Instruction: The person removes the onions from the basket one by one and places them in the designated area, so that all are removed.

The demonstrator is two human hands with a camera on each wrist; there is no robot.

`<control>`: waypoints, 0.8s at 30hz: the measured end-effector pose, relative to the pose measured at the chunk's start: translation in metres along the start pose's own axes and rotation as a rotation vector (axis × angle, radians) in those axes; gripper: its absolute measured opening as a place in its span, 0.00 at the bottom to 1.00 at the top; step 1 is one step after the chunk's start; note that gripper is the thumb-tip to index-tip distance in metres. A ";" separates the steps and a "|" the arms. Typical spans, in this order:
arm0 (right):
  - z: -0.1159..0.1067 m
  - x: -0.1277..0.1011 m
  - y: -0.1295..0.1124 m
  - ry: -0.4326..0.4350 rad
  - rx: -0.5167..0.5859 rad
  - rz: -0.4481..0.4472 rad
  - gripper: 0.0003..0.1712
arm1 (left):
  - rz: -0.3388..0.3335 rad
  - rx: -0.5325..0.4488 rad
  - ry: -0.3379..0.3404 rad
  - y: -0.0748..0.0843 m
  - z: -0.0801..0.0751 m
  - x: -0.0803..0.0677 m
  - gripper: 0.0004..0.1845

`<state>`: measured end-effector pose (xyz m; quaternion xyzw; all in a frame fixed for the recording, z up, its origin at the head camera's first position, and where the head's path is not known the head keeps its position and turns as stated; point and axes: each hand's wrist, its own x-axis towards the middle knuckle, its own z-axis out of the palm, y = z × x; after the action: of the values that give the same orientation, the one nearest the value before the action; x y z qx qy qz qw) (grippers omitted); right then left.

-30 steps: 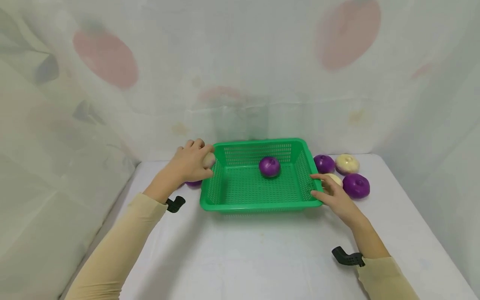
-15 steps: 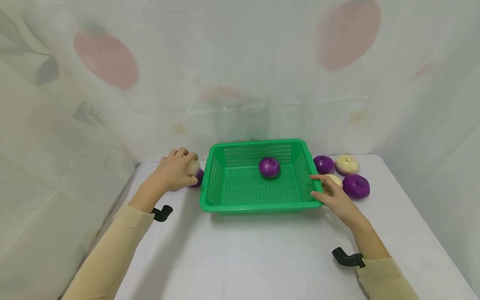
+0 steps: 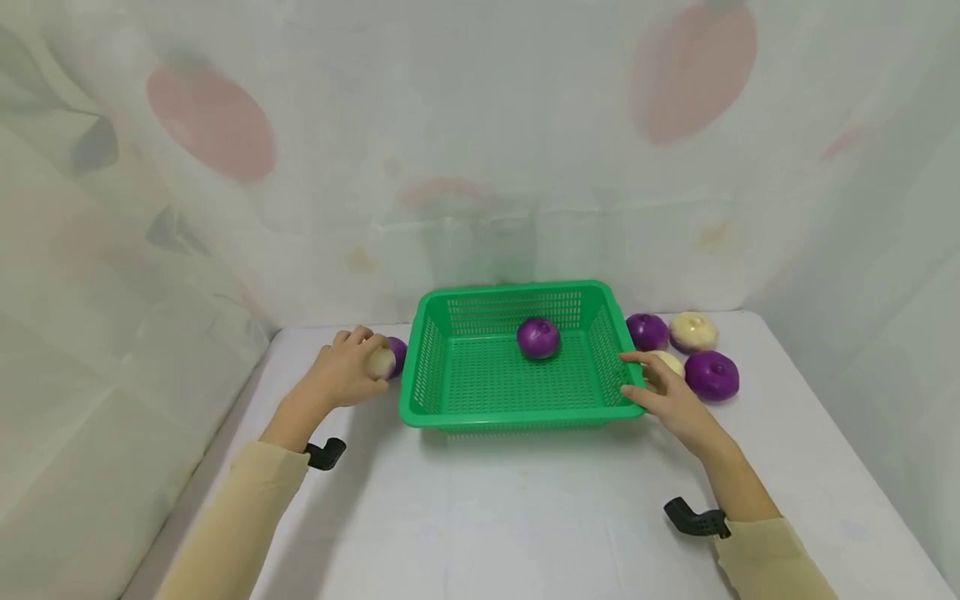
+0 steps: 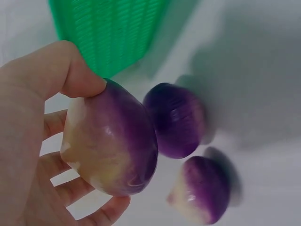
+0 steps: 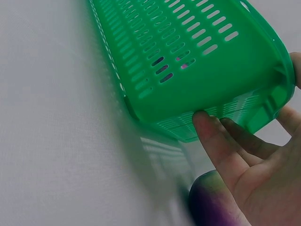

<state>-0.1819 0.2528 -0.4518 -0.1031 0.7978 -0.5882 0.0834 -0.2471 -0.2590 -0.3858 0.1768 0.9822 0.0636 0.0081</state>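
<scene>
My left hand (image 3: pixel 341 372) holds a purple-and-cream turnip (image 4: pixel 113 141) between thumb and fingers, just left of the green basket (image 3: pixel 517 414). Close beside the held turnip lies a second turnip (image 4: pixel 176 120), mostly purple from this side. A third turnip (image 4: pixel 207 190), purple with a pale end, lies near it in the left wrist view. At the basket's right side, my right hand (image 3: pixel 675 406) grips the rim, with thumb and fingers at the corner of the wall (image 5: pixel 188 89). A single purple turnip (image 3: pixel 537 337) sits inside the basket, towards its back right.
Right of the basket lie several turnips: a purple one (image 3: pixel 647 332) at the back, a cream one (image 3: pixel 693 331), a larger purple one (image 3: pixel 712 375), and a pale one (image 3: pixel 667 361) partly behind my right hand. A printed cloth (image 3: pixel 480 167) hangs behind the white table (image 3: pixel 510 517).
My left hand has moved from the basket's left rim to the left and down, carrying the turnip. My right hand, the basket and the turnip inside it have stayed in place.
</scene>
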 end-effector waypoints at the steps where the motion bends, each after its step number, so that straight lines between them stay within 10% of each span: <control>1: 0.000 0.000 0.000 0.002 -0.001 -0.002 0.34 | 0.004 0.003 0.002 0.000 0.003 -0.001 0.31; 24: -0.001 0.001 0.003 -0.008 0.020 -0.002 0.33 | 0.032 0.002 0.010 -0.003 0.060 -0.015 0.32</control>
<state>-0.1828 0.2541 -0.4546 -0.1054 0.7914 -0.5959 0.0870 -0.2319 -0.2602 -0.4458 0.1921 0.9793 0.0634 0.0020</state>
